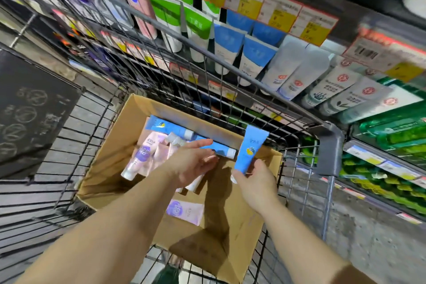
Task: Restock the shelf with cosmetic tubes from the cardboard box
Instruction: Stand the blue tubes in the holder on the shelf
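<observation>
An open cardboard box (115,145) sits inside a wire shopping cart. Several cosmetic tubes lie in it: blue ones (169,127) along the far wall, pink and purple ones (144,157) at the left, one pink tube (184,211) nearer me. My right hand (255,182) grips a blue tube (250,147) by its lower end and holds it upright above the box's right edge. My left hand (193,161) reaches into the box with straight fingers, its fingertips at a blue tube (221,148) lying there. The shelf (253,53) behind the cart carries rows of tubes.
The cart's grey rim (207,50) runs between me and the shelf, with a grey corner piece (329,147) at the right. Price tags (283,15) line the shelf edges. Green packs (391,131) fill lower shelves on the right. A dark board (27,108) stands at the left.
</observation>
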Demonstrator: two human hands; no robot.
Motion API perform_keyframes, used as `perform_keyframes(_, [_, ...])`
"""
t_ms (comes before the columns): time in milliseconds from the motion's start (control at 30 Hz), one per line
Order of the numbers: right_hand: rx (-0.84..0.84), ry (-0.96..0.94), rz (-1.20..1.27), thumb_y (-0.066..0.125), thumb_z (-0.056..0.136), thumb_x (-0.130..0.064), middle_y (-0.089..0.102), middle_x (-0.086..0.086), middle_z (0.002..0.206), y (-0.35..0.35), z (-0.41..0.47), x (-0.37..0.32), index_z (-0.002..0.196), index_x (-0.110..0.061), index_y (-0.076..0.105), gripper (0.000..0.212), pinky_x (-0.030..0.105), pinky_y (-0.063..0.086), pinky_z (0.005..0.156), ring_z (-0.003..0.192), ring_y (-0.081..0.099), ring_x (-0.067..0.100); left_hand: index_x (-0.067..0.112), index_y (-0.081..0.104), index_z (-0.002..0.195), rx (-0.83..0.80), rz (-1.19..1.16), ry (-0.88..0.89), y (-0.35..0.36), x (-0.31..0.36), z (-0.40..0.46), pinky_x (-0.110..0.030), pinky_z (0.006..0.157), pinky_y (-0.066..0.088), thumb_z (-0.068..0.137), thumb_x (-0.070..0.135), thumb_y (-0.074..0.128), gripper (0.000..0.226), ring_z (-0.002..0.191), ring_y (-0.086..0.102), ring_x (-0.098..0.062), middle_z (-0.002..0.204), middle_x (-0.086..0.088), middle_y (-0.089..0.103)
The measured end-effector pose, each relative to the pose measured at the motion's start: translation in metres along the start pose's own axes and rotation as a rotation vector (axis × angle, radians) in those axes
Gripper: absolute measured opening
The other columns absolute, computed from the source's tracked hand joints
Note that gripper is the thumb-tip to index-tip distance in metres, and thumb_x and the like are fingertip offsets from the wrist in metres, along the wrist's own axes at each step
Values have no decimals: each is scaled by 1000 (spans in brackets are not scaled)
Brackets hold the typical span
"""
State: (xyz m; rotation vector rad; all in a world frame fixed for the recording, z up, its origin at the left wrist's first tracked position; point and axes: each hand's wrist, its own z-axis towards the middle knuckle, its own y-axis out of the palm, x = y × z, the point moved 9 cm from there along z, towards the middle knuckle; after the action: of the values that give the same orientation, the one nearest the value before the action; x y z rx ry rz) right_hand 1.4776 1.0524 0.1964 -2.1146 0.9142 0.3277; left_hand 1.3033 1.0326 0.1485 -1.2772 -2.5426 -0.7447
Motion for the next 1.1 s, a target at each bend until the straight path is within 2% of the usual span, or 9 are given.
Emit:
perform_keyframes(167, [71, -32, 178, 69, 85, -26, 64, -1, 97, -7, 0, 0, 99, -20, 52, 23, 28, 42, 64, 84, 61, 17, 25, 52, 115, 53, -214, -96, 20, -45, 29, -30, 65, 37, 98, 2, 38, 33, 57, 40, -15, 56, -1, 44])
perform_keyframes(400, [33, -60, 190, 69, 86, -28, 64, -8, 93, -3, -1, -1, 101, -23, 52, 23, 28, 47, 66, 81, 63, 10, 23, 54, 128, 117, -203, 77, 13, -39, 34, -28, 79, 46, 99, 5, 48, 35, 63, 51, -13, 78, -4, 59])
perform_keyframes(467, [23, -49, 184, 68, 87, -28, 64, -9, 94, -1, -2, 0, 101, -24, 51, 23, 29, 49, 70, 85, 63, 11, 19, 58, 122, 166, -149, 157, 9, -29, 28, -26, 72, 50, 95, 2, 54, 32, 60, 55, -12, 82, -7, 60])
perform_keyframes(600, [15, -52, 199, 68, 87, -25, 64, -10, 96, -3, -7, -2, 101, -26, 51, 23, 28, 48, 72, 88, 63, 11, 15, 63, 113, 168, -1, 209, 5, -24, 8, -43, 87, 56, 90, 2, 62, 26, 90, 67, -29, 104, -15, 64])
perform_keyframes(767, [25, -67, 128, 67, 88, -27, 61, -7, 99, -16, -23, -14, 102, -24, 50, 23, 31, 48, 71, 88, 61, 15, 21, 64, 101, 81, 212, 305, 9, -8, -33, -28, 67, 53, 89, 0, 62, 24, 74, 60, -22, 92, -14, 57])
perform_keyframes(867, [17, -83, 104, 66, 89, -29, 60, -5, 99, -29, -43, -32, 102, -21, 50, 23, 29, 46, 66, 86, 59, 17, 28, 68, 97, 66, 391, 358, 8, 13, -70, -39, 80, 52, 84, 8, 70, 24, 72, 59, -22, 90, -8, 58])
perform_keyframes(933, [26, -94, 111, 67, 88, -27, 63, -4, 103, -43, -60, -45, 103, -18, 52, 23, 33, 50, 74, 90, 61, 18, 31, 69, 96, 34, 516, 408, 18, 31, -100, -33, 84, 55, 81, 12, 74, 25, 79, 63, -17, 93, 1, 62])
perform_keyframes(1000, [49, -121, 142, 68, 87, -24, 66, -3, 109, -66, -82, -63, 108, -16, 56, 26, 35, 52, 81, 93, 63, 18, 24, 67, 95, 7, 593, 494, 35, 53, -135, -17, 70, 50, 81, 6, 73, 24, 71, 61, -6, 86, 7, 63])
perform_keyframes(1100, [103, -179, 173, 69, 87, -23, 64, -5, 106, -115, -121, -89, 113, -13, 57, 30, 25, 43, 74, 89, 60, 15, 13, 62, 91, -109, 664, 603, 81, 80, -188, -14, 59, 45, 83, -5, 68, 21, 53, 57, 0, 65, 11, 65])
